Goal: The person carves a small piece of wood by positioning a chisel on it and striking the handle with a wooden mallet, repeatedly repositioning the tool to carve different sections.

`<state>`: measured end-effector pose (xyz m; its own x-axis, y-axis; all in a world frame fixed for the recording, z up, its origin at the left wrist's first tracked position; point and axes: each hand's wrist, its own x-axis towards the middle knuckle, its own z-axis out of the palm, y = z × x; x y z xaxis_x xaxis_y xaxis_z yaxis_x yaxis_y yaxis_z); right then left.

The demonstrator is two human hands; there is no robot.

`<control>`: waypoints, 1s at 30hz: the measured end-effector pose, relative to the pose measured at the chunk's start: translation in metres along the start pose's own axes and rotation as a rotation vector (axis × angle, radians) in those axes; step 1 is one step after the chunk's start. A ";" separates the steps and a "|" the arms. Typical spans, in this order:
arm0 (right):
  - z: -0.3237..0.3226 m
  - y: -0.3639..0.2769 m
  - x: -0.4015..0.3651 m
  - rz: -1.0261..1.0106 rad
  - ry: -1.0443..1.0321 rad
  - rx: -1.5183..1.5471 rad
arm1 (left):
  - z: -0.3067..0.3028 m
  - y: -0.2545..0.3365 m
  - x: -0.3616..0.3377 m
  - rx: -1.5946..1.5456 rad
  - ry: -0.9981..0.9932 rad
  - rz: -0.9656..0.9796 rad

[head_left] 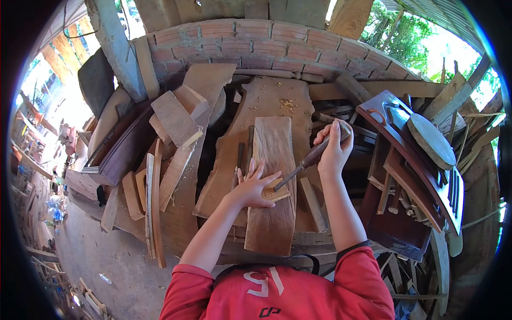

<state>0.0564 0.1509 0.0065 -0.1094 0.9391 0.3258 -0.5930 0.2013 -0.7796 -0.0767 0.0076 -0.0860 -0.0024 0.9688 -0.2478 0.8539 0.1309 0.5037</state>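
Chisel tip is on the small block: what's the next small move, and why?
Probably a short, shallow push of the chisel along its own line. The right hand grips its handle, the tip sits on the small block, and the left hand pins that block on the plank with fingers beside the blade, so a long stroke could slip toward them.

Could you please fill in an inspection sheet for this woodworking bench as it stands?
Surface: rough wooden slab with a pale plank lying on it.
Job's things: chisel, blade tip on a small wood block atop the plank.
Clutter: loose offcuts stacked left; dark carved frame right; shavings on the slab.
Hands: left hand flat, fingers spread, pressing the block; right hand closed round the chisel handle.
Cables: thin wire by the post, upper left.
Surroundings: brick wall behind, greenery beyond, bare floor at left.
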 end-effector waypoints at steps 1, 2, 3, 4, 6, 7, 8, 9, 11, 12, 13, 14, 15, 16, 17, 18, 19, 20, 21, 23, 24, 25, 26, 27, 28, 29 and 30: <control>0.000 0.001 0.000 -0.006 -0.014 0.002 | 0.000 0.000 0.000 0.000 -0.001 0.002; 0.000 0.002 0.000 -0.011 -0.027 0.004 | 0.000 -0.001 0.001 -0.004 -0.005 0.009; 0.001 0.002 0.000 -0.013 -0.026 0.003 | 0.000 -0.002 0.001 -0.007 -0.007 0.016; 0.001 0.002 -0.002 -0.035 -0.043 -0.013 | -0.001 -0.002 0.001 -0.007 -0.007 0.017; 0.004 0.002 -0.004 -0.060 -0.058 -0.031 | -0.004 -0.001 0.001 -0.024 -0.023 0.034; 0.006 0.003 -0.006 -0.081 -0.060 -0.090 | -0.004 -0.002 0.002 -0.023 -0.022 0.038; 0.007 0.003 -0.008 -0.102 -0.062 -0.151 | -0.003 -0.002 0.002 -0.016 -0.018 0.040; 0.009 0.002 -0.012 -0.106 -0.058 -0.154 | -0.003 -0.002 0.002 -0.008 -0.015 0.044; 0.015 -0.002 -0.021 -0.171 -0.068 -0.163 | -0.001 -0.004 0.002 -0.002 -0.004 0.058; 0.016 -0.004 -0.025 -0.189 -0.069 -0.183 | 0.000 -0.005 0.002 0.004 0.009 0.064; 0.016 -0.005 -0.027 -0.194 -0.060 -0.187 | -0.001 -0.005 0.002 0.007 0.002 0.073; 0.015 -0.006 -0.029 -0.211 -0.078 -0.206 | -0.003 -0.004 0.002 0.027 -0.007 0.071; 0.014 -0.006 -0.030 -0.228 -0.096 -0.225 | -0.005 -0.002 0.002 0.049 -0.015 0.068; 0.015 -0.008 -0.031 -0.221 -0.088 -0.206 | -0.007 0.001 0.003 0.052 -0.021 0.076; 0.014 -0.008 -0.031 -0.226 -0.079 -0.210 | -0.011 0.005 0.003 -0.008 0.020 0.093; 0.013 -0.009 -0.030 -0.215 -0.091 -0.210 | -0.017 0.010 0.005 -0.067 0.061 0.111; 0.011 -0.009 -0.030 -0.204 -0.104 -0.210 | -0.025 0.017 0.008 -0.063 0.057 0.118; 0.010 -0.010 -0.029 -0.192 -0.112 -0.242 | -0.036 0.028 0.015 -0.201 0.137 0.212; 0.008 -0.012 -0.030 -0.172 -0.160 -0.300 | -0.046 0.039 0.021 -0.340 0.215 0.304; 0.004 -0.015 -0.029 -0.248 -0.145 -0.622 | -0.067 0.068 0.029 -0.248 0.425 0.459; 0.011 -0.027 -0.032 -0.236 -0.133 -0.755 | -0.081 0.084 0.028 -0.484 0.283 0.441; 0.010 -0.032 -0.030 -0.242 -0.126 -0.757 | -0.088 0.095 0.028 -0.716 0.135 0.417; 0.007 -0.037 -0.026 -0.283 -0.196 -0.947 | -0.084 0.096 0.035 -0.746 0.252 0.437; 0.003 -0.043 -0.023 -0.322 -0.267 -1.138 | -0.076 0.092 0.042 -0.745 0.248 0.444; 0.003 -0.055 -0.024 -0.145 -0.342 -1.125 | -0.072 0.091 0.046 -0.841 0.232 0.444; -0.001 -0.058 -0.026 -0.153 -0.335 -1.126 | -0.069 0.090 0.050 -0.934 0.214 0.444; -0.007 -0.060 -0.029 -0.204 -0.401 -1.183 | -0.065 0.088 0.050 -0.929 0.207 0.451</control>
<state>0.1000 0.1139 0.0401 -0.4564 0.7531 0.4738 0.4231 0.6521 -0.6290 -0.0352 0.0816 -0.0005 0.0525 0.9734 0.2231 0.0636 -0.2263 0.9720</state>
